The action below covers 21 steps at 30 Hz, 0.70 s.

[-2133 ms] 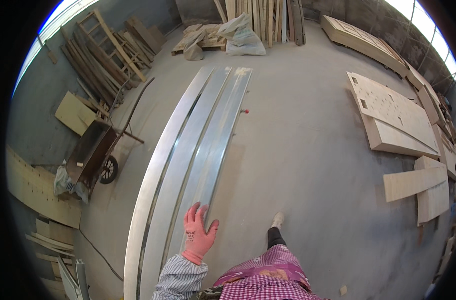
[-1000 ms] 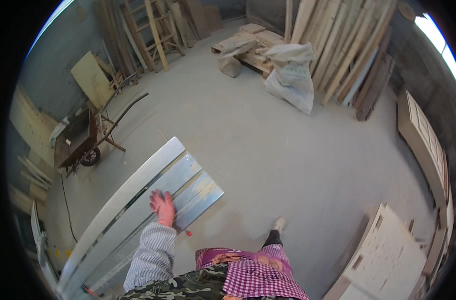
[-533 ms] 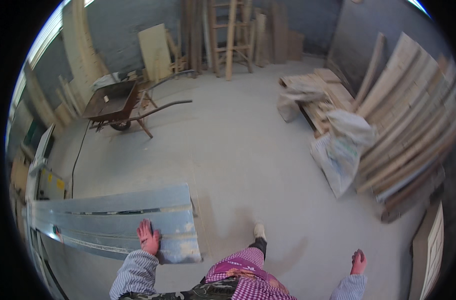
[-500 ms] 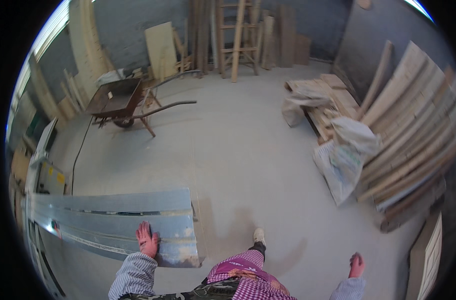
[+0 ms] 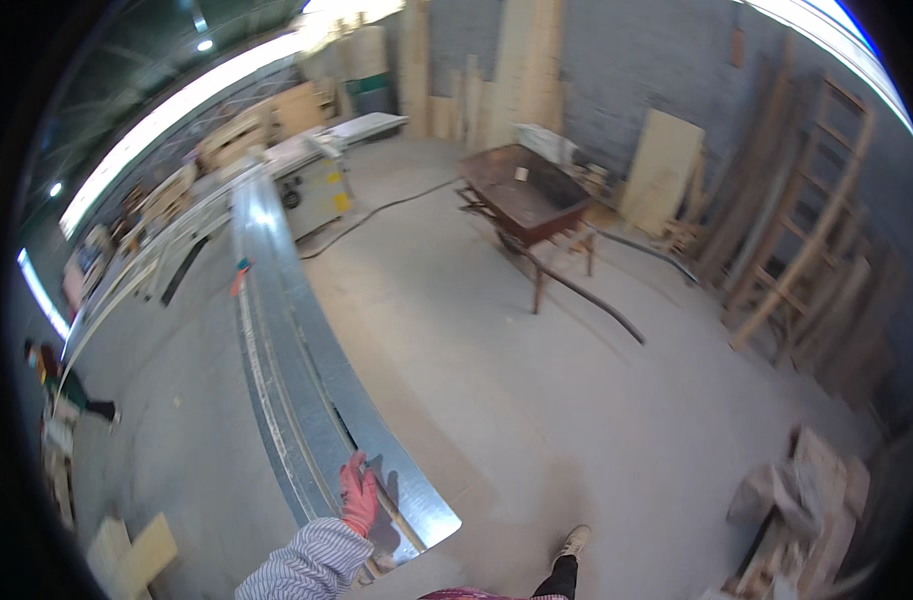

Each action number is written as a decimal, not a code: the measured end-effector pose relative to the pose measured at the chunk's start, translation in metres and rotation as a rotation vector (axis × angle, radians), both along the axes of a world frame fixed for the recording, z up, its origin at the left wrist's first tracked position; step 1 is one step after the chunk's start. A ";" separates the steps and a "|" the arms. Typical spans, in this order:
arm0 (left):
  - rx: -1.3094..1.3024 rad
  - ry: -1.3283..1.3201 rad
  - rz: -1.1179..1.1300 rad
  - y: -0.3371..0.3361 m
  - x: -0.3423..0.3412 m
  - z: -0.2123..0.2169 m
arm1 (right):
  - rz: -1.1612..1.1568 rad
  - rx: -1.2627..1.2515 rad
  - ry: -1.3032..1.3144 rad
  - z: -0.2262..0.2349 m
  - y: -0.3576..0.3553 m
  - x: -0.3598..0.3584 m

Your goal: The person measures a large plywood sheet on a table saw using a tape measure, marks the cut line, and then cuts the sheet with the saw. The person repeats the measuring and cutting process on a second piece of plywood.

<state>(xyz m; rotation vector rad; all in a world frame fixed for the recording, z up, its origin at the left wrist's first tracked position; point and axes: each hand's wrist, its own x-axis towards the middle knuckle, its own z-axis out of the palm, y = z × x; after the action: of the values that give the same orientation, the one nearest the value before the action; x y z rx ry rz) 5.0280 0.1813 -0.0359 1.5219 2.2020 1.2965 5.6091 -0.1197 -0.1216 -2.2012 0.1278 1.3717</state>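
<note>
My left hand [image 5: 358, 498], in a pink-red work glove under a striped sleeve, lies on the near end of a long grey metal table [image 5: 337, 370]. Its fingers stretch out beside the dark slot that runs along the table's length, and nothing shows in its grasp. Farther up the same surface sits a small teal and red object [image 5: 242, 275], too small to name. At its far end the table meets a pale machine cabinet [image 5: 322, 200] with yellow labels. My right hand is out of the picture.
A rusty wheelbarrow [image 5: 522, 195] stands ahead, its handles pointing right. Behind it, boards and a wooden ladder [image 5: 807, 220] lean on the wall. A black cable [image 5: 377, 210] crosses the floor. Wood and sacks [image 5: 797, 510] lie at lower right; another person [image 5: 72, 385] is far left.
My view has swung left, so the table now runs away ahead and the wheelbarrow appears farther right. My left hand still rests on the table's end; my right hand has left the view.
</note>
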 end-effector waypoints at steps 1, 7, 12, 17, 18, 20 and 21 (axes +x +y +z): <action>0.013 0.027 0.029 0.005 0.013 -0.002 | 0.061 0.026 -0.027 -0.003 0.043 0.030; 0.115 -0.396 0.424 0.066 0.083 0.006 | 0.288 0.301 -0.259 0.006 0.331 0.221; 0.183 -0.435 0.528 0.125 0.118 0.036 | 0.542 0.601 -0.254 -0.009 0.633 0.252; 0.277 -0.528 0.744 0.208 0.119 0.025 | 1.010 0.911 -0.384 -0.041 0.882 0.057; 0.275 -0.511 0.758 0.228 0.112 0.021 | 1.228 0.868 -0.254 -0.029 0.913 0.020; 0.333 -0.672 0.833 0.291 0.087 0.015 | 1.577 0.835 -0.410 -0.006 0.954 -0.053; 0.361 -0.778 0.861 0.320 0.073 0.016 | 1.574 0.640 -0.225 0.006 0.970 -0.074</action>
<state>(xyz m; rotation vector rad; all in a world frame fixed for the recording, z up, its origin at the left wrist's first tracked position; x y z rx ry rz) 5.1011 0.5009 -0.0198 -0.0737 2.1221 2.1039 5.5351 0.8498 -0.1152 -1.6421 -2.1398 1.3711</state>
